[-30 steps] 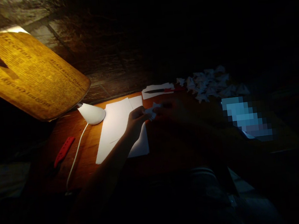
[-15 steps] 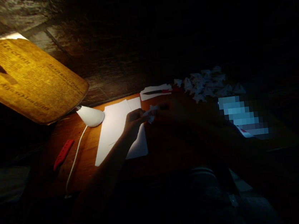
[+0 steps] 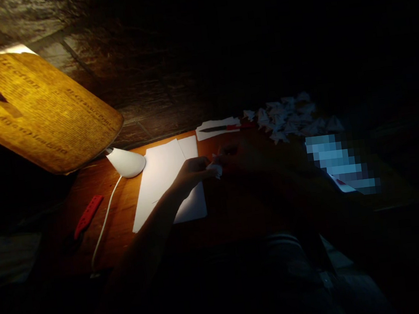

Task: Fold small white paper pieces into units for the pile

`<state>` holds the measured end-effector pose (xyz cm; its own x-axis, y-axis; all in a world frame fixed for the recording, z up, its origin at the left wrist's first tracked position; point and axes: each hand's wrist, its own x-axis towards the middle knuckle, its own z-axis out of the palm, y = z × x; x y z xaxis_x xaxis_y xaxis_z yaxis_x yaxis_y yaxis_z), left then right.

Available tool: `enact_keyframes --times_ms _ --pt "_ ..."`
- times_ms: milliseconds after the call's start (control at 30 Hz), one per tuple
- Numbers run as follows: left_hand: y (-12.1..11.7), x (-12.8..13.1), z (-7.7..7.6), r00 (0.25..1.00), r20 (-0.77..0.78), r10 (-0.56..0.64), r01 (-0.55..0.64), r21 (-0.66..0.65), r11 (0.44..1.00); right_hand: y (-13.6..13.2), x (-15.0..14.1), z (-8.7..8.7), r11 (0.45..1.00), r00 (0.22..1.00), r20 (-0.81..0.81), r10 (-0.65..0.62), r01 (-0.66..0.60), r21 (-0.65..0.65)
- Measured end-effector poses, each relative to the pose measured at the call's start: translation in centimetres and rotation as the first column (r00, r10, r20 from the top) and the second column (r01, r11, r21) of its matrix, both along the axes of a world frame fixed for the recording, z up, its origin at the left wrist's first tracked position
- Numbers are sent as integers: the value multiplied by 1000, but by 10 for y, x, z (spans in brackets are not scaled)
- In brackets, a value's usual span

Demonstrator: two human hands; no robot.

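Note:
My left hand (image 3: 192,173) pinches a small piece of folded white paper (image 3: 216,168) above the table, just past the right edge of the white paper sheets (image 3: 162,175). On the paper's other side is my right hand (image 3: 234,155), dim in shadow, its fingers closed on the same piece. The folds are too small and dark to make out fully. Farther back and to the right lies a heap of folded white paper pieces (image 3: 290,117). Behind my hands a knife with a red handle (image 3: 217,129) rests on small paper pieces (image 3: 207,135).
A lit lamp with a printed yellow shade (image 3: 45,110) and white base (image 3: 127,162) stands at the left. Its white cord (image 3: 105,224) runs to the table's front edge beside a red-handled tool (image 3: 88,215). A glowing phone (image 3: 337,162), its screen blurred, lies at the right.
Both hands have shifted slightly; the left is a little lower and farther right. The folded paper has turned between the fingers. Everything else stays in place.

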<state>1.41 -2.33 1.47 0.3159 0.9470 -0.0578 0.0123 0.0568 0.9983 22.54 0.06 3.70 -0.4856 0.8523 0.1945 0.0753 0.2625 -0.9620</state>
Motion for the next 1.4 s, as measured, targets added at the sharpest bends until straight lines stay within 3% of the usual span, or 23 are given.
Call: enact_keyframes --times_ms 233,433,600,967,1233,1400 --pt "4 -2 -7 996 -92 -6 8 26 1000 2 1 -2 998 998 -14 55 -55 4" --pt "-3 7 3 981 4 194 -194 94 977 5 -3 -10 998 996 -56 -67 66 -24" --pt "-3 10 5 947 150 286 -298 66 952 4 -5 -13 997 995 -75 -58 55 -47" --pt "5 8 -13 943 207 260 -279 70 958 -1 -9 -13 997 994 -77 -74 75 11" --pt "-2 8 1 960 52 276 -281 159 946 1 -8 -15 997 997 -53 -60 62 51" --pt "0 8 2 958 78 277 -286 149 947 4 -9 -17 998 994 -96 -56 57 4"
